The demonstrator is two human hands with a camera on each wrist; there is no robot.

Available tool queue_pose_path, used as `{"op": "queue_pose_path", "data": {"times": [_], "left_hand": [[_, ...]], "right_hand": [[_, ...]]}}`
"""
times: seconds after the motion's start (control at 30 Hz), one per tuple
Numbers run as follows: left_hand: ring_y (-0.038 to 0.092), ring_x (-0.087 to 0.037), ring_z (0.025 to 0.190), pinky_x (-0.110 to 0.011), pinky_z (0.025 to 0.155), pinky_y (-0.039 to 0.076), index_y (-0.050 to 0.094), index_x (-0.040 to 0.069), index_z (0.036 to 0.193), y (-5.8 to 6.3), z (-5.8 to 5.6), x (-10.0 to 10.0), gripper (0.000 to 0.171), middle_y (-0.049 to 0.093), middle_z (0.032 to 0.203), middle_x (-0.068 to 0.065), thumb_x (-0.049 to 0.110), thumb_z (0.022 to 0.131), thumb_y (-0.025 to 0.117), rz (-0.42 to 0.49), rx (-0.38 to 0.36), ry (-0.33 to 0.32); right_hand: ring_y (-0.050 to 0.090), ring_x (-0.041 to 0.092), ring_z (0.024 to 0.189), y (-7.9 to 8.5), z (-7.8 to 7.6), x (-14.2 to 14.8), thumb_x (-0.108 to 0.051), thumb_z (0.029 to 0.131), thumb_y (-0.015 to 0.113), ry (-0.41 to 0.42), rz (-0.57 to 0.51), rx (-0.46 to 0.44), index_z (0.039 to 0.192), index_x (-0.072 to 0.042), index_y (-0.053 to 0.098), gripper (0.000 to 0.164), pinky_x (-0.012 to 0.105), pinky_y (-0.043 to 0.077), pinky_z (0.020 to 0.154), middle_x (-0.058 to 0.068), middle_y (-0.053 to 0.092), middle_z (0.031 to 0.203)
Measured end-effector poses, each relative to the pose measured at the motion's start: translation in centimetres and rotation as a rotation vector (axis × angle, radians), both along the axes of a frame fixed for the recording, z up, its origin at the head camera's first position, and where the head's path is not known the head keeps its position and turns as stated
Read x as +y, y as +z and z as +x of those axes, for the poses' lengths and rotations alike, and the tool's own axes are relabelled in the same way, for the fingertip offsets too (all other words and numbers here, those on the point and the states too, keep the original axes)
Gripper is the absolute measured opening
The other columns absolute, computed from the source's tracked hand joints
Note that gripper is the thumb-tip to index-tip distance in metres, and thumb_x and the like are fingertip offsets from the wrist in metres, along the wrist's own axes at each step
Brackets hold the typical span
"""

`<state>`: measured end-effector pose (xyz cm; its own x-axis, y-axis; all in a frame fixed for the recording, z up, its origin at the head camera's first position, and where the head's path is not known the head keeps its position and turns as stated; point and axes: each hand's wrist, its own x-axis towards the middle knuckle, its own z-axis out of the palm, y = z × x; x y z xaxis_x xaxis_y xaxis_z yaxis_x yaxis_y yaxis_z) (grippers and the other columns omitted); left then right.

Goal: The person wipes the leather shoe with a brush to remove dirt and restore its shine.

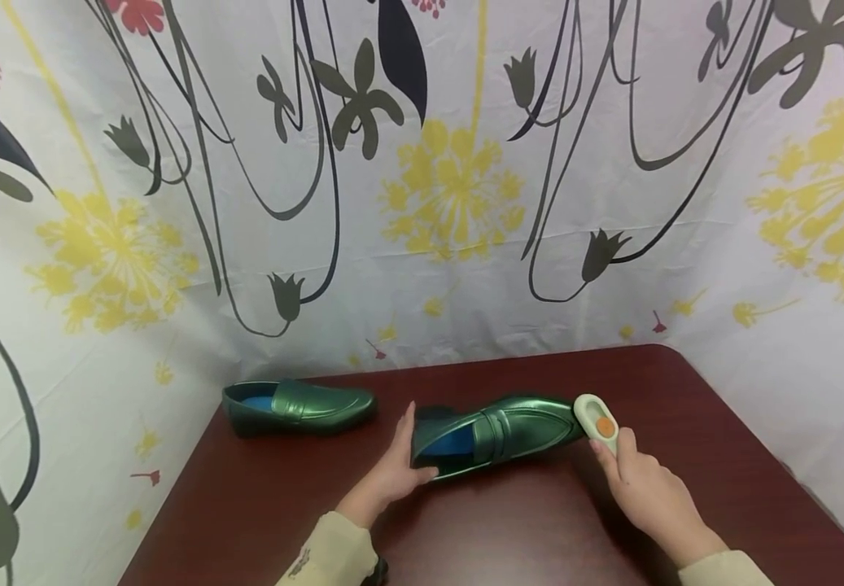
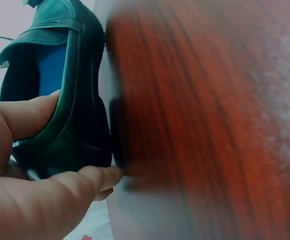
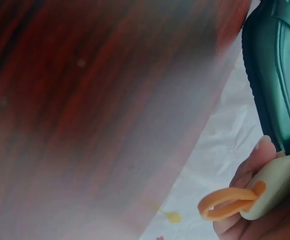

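A shiny green loafer (image 1: 531, 427) with a blue insole lies on the table, toe to the right. My left hand (image 1: 395, 470) grips its heel. In the left wrist view the thumb hooks over the collar of the loafer (image 2: 85, 115) and the fingers wrap the outside. My right hand (image 1: 649, 484) holds a small pale-green oval tool (image 1: 603, 425) with an orange round piece against the toe; its exact kind is unclear. In the right wrist view an orange loop (image 3: 257, 191) sticks out from the tool (image 3: 279, 180), beside the loafer's toe (image 3: 284, 135).
A second green loafer (image 1: 326, 407) sits at the table's back left, toe to the right. The dark red wooden table (image 1: 495, 521) has a rounded far right corner. Behind and beside it hangs a white cloth (image 1: 436, 325) printed with flowers.
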<state>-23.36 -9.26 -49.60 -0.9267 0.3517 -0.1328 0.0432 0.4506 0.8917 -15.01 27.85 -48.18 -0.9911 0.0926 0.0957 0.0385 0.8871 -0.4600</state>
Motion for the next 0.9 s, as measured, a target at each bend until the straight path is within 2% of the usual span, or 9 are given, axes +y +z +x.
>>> {"op": "queue_pose_path", "data": {"times": [0.1,0.23,0.43,0.6,0.7,0.8,0.9], "left_hand": [[0.009,-0.048,0.154,-0.069,0.118,0.020,-0.001,0.023,0.164,-0.2,0.1,-0.2,0.107,-0.003,0.169,-0.021,0.013,0.090,0.076,-0.043,0.017,-0.023],[0.012,-0.047,0.154,-0.067,0.118,0.023,-0.001,0.015,0.163,-0.1,0.1,-0.6,0.104,-0.004,0.168,-0.024,0.025,0.093,0.075,-0.150,0.083,-0.097],[0.010,-0.040,0.156,-0.063,0.119,0.025,-0.001,0.013,0.163,0.6,0.2,-1.3,0.113,-0.006,0.170,-0.017,0.047,0.088,0.076,-0.249,0.122,-0.153],[0.013,-0.037,0.157,-0.063,0.120,0.024,0.005,0.014,0.164,0.8,-0.1,-2.1,0.106,0.001,0.171,-0.012,0.062,0.091,0.065,-0.244,0.114,-0.177],[0.016,-0.036,0.156,-0.064,0.120,0.023,0.012,0.015,0.164,1.0,-0.1,-2.6,0.098,0.010,0.171,-0.011,0.063,0.093,0.061,-0.224,0.111,-0.164],[0.023,-0.037,0.154,-0.063,0.119,0.026,0.022,0.014,0.162,1.1,-0.2,-2.7,0.095,0.022,0.168,-0.013,0.056,0.091,0.068,-0.196,0.127,-0.132],[0.027,-0.038,0.152,-0.063,0.118,0.028,0.025,0.013,0.161,1.1,-0.4,-2.5,0.098,0.027,0.166,-0.014,0.049,0.086,0.078,-0.159,0.134,-0.100]], "right_hand": [[0.055,0.027,0.055,0.1,0.0,0.0,-0.056,0.107,0.027,-0.002,-0.008,-0.027,0.112,-0.001,0.034,0.056,0.040,0.038,0.048,0.011,0.054,0.065],[0.056,0.027,0.056,-0.1,0.1,0.0,-0.056,0.108,0.026,-0.005,-0.014,-0.044,0.113,0.001,0.034,0.057,0.041,0.039,0.049,0.012,0.055,0.066],[0.056,0.027,0.058,-0.3,0.2,0.0,-0.056,0.108,0.025,-0.013,-0.028,-0.045,0.113,0.000,0.034,0.057,0.041,0.039,0.050,0.012,0.054,0.066],[0.058,0.028,0.060,0.0,0.6,0.1,-0.058,0.107,0.027,-0.032,-0.035,-0.031,0.112,-0.003,0.037,0.056,0.040,0.038,0.050,0.012,0.055,0.067],[0.055,0.026,0.058,0.3,0.8,-0.1,-0.060,0.106,0.028,-0.038,-0.033,-0.021,0.110,-0.004,0.038,0.057,0.038,0.036,0.050,0.010,0.052,0.064],[0.052,0.025,0.056,0.6,1.0,-0.3,-0.061,0.105,0.029,-0.040,-0.033,-0.005,0.109,-0.005,0.040,0.057,0.037,0.035,0.049,0.008,0.048,0.062],[0.053,0.025,0.056,0.9,1.1,-0.5,-0.060,0.106,0.031,-0.046,-0.030,0.008,0.109,-0.006,0.041,0.055,0.038,0.035,0.048,0.008,0.049,0.062]]}}
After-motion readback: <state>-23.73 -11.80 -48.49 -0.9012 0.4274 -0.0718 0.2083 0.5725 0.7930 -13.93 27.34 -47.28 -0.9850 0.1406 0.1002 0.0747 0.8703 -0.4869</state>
